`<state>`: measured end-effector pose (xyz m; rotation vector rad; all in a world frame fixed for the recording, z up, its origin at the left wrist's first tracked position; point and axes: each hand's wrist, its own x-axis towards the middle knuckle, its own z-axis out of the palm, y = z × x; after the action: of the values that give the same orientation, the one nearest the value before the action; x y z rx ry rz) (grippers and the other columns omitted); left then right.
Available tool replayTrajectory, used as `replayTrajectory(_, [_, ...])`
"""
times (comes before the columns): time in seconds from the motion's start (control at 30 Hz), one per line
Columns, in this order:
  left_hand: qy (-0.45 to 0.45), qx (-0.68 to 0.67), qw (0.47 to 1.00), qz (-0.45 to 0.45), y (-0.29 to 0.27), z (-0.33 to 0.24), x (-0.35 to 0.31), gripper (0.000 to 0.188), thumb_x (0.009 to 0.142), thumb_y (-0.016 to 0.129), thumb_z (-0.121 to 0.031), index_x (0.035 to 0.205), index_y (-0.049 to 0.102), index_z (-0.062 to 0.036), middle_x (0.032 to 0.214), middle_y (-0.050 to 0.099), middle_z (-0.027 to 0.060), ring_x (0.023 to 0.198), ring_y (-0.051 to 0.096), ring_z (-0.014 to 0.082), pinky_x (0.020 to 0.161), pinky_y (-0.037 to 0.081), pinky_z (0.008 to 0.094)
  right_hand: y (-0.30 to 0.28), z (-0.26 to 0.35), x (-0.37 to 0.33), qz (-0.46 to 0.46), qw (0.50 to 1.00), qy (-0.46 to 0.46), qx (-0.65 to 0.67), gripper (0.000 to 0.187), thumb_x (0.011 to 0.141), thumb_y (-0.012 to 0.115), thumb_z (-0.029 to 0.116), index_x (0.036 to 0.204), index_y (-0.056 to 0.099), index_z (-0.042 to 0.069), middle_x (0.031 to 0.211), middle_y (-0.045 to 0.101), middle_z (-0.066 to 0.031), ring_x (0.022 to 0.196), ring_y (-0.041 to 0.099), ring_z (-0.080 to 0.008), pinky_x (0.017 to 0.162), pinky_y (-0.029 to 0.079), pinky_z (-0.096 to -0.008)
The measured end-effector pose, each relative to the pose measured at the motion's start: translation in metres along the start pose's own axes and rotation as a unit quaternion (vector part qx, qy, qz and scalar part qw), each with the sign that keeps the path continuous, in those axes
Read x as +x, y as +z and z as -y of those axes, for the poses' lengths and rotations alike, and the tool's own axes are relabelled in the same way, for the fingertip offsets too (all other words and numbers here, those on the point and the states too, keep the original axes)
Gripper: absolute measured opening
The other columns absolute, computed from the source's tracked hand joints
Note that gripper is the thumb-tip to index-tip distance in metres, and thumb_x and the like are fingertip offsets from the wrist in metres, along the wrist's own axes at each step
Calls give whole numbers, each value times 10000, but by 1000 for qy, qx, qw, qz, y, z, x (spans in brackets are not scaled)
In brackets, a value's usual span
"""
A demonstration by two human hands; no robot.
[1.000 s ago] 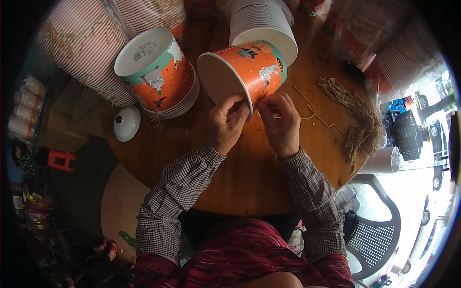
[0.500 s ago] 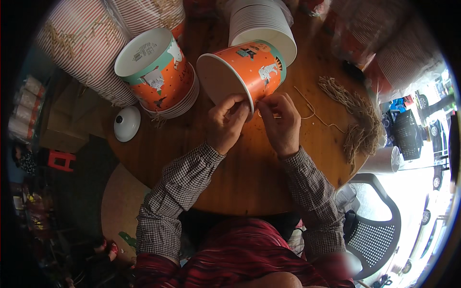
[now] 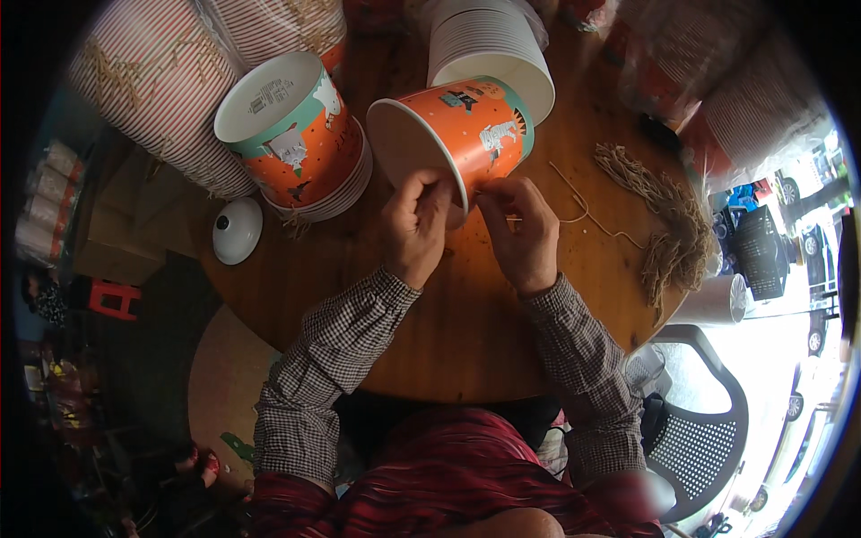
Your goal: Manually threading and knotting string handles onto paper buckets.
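Observation:
An orange paper bucket [image 3: 466, 125] with a green base band and printed figures lies tilted on the table, its white-rimmed mouth toward me and to the left. My left hand [image 3: 418, 229] is closed at the mouth, its fingertips curled inside the near rim; what they pinch is hidden. Just outside that rim, my right hand [image 3: 525, 233] pinches close against the bucket wall. Thin twine [image 3: 574, 221] runs from behind the right hand toward a bundle of beige cords [image 3: 673, 255] at the table's right edge.
Nested orange buckets [image 3: 296, 148] stand at left, beside a white lid [image 3: 238, 231] with a dark knob. Behind lies a stack of white buckets [image 3: 480, 45]. Striped bucket stacks [image 3: 148, 85] rise at far left. A grey chair [image 3: 695, 439] sits right of the round wooden table [image 3: 448, 350].
My left fingers have shifted left, off the rim and slightly into the mouth. The right hand has moved slightly left along the bucket's outside. The bucket has barely moved.

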<state>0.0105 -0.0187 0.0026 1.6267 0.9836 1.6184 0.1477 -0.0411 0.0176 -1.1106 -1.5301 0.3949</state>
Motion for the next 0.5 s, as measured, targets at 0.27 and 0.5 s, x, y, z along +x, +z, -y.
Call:
replayTrajectory(0.27, [234, 95, 967, 17, -9, -7, 0, 73, 915, 533, 6, 988, 534, 12, 1019, 538, 122, 788, 540, 142, 682, 492, 249, -2, -8, 0, 0, 1000, 6, -7, 86, 826, 624, -4, 912, 619, 2, 852, 616, -101, 721, 643, -199, 631, 520, -276])
replayTrajectory(0.5, [272, 124, 952, 71, 4, -8, 2, 258, 802, 681, -14, 1042, 586, -9, 824, 661, 84, 755, 664, 234, 655, 535, 318, -2, -10, -3, 30, 998, 20, 48, 136, 836, 604, -8, 971, 610, 5, 877, 630, -93, 755, 647, -176, 661, 526, -269])
